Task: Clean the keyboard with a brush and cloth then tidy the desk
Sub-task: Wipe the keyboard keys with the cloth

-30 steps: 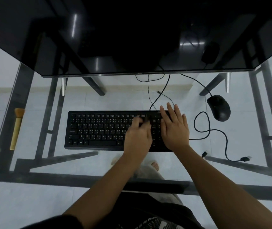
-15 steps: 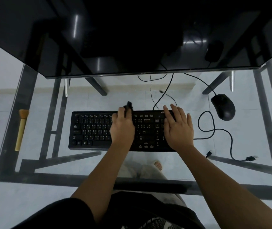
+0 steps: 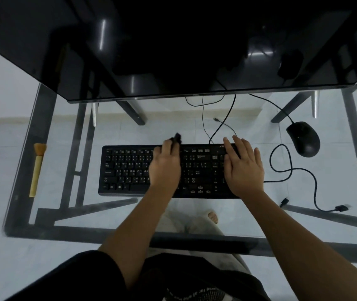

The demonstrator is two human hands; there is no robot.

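Left hand (image 3: pixel 165 168): blurred dark item (image 3: pixel 177 139) gripped by fingers at far edge of keyboard (image 3: pixel 127 170).
Right hand (image 3: pixel 243 168): fingers straight, rested on right end of keyboard.

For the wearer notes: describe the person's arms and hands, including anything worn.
Both forearms are bare, and no glove, watch or bracelet shows on the left hand or the right hand. A short black sleeve covers the left upper arm. The right arm leaves the frame before any sleeve shows.

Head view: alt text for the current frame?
Left hand holds a dark cloth on a black keyboard; right hand lies flat on its right end. A yellow brush lies left on the glass desk, a black mouse right.
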